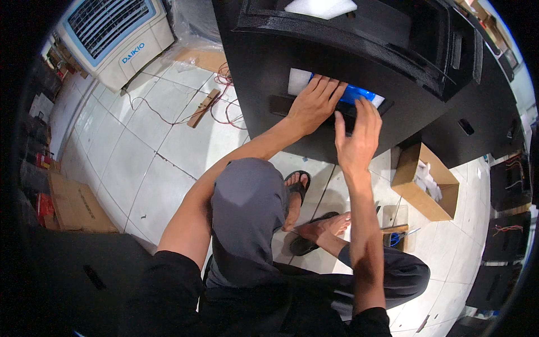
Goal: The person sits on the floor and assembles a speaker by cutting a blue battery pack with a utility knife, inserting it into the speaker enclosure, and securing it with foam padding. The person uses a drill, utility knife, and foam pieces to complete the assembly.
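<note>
A large black cabinet (264, 56) stands in front of me with a rectangular opening in its near face. In that opening sits a shiny blue object (352, 93), its kind hidden by my fingers, with white padding (298, 82) at its left side. My left hand (318, 104) lies over the left part of the blue object, fingers stretched out and pointing away from me. At its right end is my right hand (358, 135), thumb apart from the fingers and fingertips against the blue object's near edge. Neither hand wraps around anything.
An air cooler (118, 42) stands at far left. Thin reddish wires (224, 101) and a wooden strip (203, 108) lie on the tiled floor. To the right are an open cardboard box (418, 188) with white pieces and a small tray of tools (397, 238). Another carton (81, 202) is at left.
</note>
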The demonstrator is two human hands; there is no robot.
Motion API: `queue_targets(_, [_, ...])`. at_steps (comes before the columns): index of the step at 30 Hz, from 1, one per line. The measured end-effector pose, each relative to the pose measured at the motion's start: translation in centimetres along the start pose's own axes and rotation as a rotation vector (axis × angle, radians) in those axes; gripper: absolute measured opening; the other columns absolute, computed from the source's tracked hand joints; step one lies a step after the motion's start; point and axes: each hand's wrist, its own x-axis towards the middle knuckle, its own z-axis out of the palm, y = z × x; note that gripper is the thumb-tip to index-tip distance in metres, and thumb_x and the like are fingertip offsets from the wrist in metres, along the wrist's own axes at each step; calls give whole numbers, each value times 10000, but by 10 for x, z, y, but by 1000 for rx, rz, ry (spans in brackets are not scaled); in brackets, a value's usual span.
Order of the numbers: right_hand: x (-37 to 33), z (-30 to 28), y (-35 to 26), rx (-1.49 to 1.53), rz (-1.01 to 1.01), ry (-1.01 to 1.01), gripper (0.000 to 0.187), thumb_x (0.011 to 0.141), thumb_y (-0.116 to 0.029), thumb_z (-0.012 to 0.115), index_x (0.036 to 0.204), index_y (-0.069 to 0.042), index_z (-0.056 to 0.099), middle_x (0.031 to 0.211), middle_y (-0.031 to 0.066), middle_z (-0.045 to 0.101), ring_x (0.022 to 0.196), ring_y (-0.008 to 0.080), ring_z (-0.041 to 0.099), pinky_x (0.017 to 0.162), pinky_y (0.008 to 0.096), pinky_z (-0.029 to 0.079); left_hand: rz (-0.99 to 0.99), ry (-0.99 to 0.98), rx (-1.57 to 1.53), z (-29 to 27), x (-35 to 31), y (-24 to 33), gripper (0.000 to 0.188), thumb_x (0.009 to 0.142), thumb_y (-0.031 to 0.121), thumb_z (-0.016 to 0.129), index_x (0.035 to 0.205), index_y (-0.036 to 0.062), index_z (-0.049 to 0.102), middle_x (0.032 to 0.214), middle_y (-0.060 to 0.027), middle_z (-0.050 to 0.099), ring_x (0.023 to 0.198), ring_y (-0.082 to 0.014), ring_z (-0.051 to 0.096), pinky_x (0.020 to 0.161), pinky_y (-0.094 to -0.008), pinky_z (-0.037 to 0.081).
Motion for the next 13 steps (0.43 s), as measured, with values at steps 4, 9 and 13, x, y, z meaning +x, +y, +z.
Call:
queue_targets(4, [9, 8, 26, -124, -239, -298, 556, 829, -161, 706, 1276, 91, 492, 1327, 243, 493, 1257, 397, 457, 1087, 463, 369, 25, -23, -17, -3, -1, -2, 532, 824, 204, 588, 1308, -5, 517, 1236, -152, 550, 1163, -291, 513, 1072, -416, 353])
queue_targets(9, [17, 7, 42, -291, -296, -508, 747, 766, -208, 742, 1348, 117, 405, 1375, 270, 437, 1304, 414, 415, 1127, 481, 318, 4, 5, 2, 2, 0, -1, 498, 839, 205, 572, 1294, 4, 535, 1226, -144, 569, 1151, -286, 533, 1067, -419, 364])
queue_targets(13, [10, 32, 52, -603, -398, -407, 771, 716, -225, 755, 1337, 97, 433, 1353, 234, 482, 1280, 381, 443, 1122, 513, 323, -10, 50, -4, 15, -4, 1, 483, 843, 196, 578, 1294, 24, 543, 1233, -143, 579, 1152, -290, 543, 1070, -431, 366])
